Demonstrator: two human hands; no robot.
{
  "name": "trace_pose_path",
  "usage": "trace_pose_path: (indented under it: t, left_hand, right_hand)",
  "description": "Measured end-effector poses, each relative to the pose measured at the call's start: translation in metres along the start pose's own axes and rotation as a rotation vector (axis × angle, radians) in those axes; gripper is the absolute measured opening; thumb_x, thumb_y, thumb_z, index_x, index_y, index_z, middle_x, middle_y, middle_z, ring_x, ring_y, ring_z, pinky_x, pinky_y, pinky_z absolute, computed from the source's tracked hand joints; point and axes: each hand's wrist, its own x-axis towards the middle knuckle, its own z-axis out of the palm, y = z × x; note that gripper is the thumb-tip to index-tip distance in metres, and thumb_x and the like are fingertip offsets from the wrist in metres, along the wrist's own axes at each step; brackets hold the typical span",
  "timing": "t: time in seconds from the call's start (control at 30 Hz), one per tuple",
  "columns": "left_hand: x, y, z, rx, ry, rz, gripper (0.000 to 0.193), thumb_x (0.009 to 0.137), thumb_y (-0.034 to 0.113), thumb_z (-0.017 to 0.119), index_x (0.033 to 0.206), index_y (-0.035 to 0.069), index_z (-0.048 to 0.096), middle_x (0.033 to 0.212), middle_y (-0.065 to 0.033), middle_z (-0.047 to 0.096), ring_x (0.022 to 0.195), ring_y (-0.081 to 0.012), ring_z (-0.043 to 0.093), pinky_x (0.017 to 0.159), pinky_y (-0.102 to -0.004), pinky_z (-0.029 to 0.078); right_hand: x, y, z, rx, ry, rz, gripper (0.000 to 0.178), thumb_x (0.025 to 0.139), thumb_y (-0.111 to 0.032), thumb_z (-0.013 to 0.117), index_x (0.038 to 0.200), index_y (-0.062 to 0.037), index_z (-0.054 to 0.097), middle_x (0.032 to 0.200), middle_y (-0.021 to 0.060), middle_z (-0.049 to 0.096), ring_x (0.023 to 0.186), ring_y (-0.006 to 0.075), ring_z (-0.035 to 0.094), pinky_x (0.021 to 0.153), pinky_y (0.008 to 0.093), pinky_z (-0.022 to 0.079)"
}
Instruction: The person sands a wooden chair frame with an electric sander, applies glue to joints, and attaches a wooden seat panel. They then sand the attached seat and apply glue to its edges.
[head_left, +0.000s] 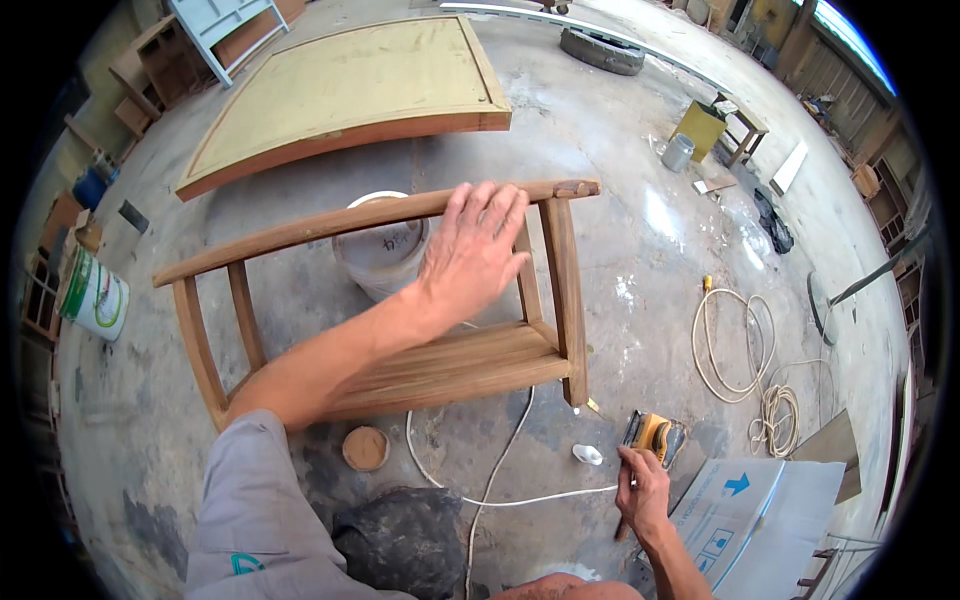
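Note:
A wooden furniture frame [460,372], with a slatted panel, legs and a long top rail, stands in front of me. My left hand [470,245] lies over the rail near its right end, fingers bent over the far side and thumb apart on the near side. Down at the right, my right hand [645,490] is closed. A brown stick-like piece [623,528] shows below its fingers, too little of it to name. Just beyond the fingertips rests a yellow-and-black power sander [655,437]; whether they touch it is unclear.
Behind the frame stands a white bucket [375,255], with a large yellowish panel [340,95] beyond. A tub of brown paste [366,448], a black bag [400,540] and a white cable [490,500] lie close to me. Coiled cords [780,415] and a flattened carton [750,520] are at the right.

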Motion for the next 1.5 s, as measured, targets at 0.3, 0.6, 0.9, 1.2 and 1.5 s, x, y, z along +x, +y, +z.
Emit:
trace_pose_path:
  t: [0.3,0.6,0.9,1.2,1.5]
  left_hand:
    - [0.026,-0.039,0.016,-0.162,-0.129,-0.039,0.059,0.089,0.021,0.076,0.14,0.0,0.055,0.13,-0.0141,0.062,0.117,-0.0319,0.059,0.098,-0.0443,0.047]
    - [0.002,-0.057,0.005,-0.141,-0.043,-0.073,0.052,0.089,0.02,0.076,0.135,0.002,0.059,0.122,-0.0145,0.068,0.11,-0.0321,0.065,0.094,-0.0444,0.049]
    - [0.012,-0.081,0.029,-0.008,0.027,0.029,0.042,0.088,0.033,0.076,0.115,0.002,0.068,0.092,-0.0172,0.072,0.091,-0.0376,0.069,0.081,-0.0457,0.054]
    - [0.041,-0.066,-0.034,-0.219,-0.419,-0.147,0.041,0.09,0.029,0.072,0.118,0.0,0.068,0.11,-0.0259,0.071,0.1,-0.0378,0.071,0.091,-0.0446,0.056]
    - [0.019,-0.102,0.004,0.08,-0.478,-0.163,0.024,0.089,0.027,0.072,0.103,0.008,0.07,0.098,-0.0208,0.074,0.095,-0.0413,0.071,0.086,-0.0519,0.057]
  right_hand:
    - [0.011,-0.02,0.014,0.008,-0.087,-0.057,0.037,0.079,0.01,0.069,0.113,-0.0056,0.069,0.097,0.0136,0.069,0.086,0.0334,0.069,0.073,0.0413,0.056]
    - [0.009,-0.014,0.013,0.017,-0.07,-0.002,0.033,0.08,0.01,0.068,0.11,-0.0046,0.07,0.094,0.0141,0.069,0.084,0.0336,0.069,0.072,0.0414,0.056]
    - [0.02,-0.021,0.022,0.063,-0.115,-0.081,0.04,0.079,0.015,0.066,0.114,-0.0033,0.07,0.09,0.017,0.066,0.082,0.0347,0.068,0.073,0.0408,0.056]
    - [-0.025,-0.006,0.025,0.04,-0.098,0.276,0.023,0.09,0.005,0.067,0.111,-0.0035,0.069,0.092,0.0132,0.065,0.071,0.0276,0.066,0.064,0.0368,0.053]
    - [-0.059,0.082,0.088,0.084,-0.186,0.47,0.07,0.082,-0.015,0.082,0.144,-0.0068,0.049,0.114,0.0216,0.061,0.085,0.0356,0.064,0.079,0.045,0.053]
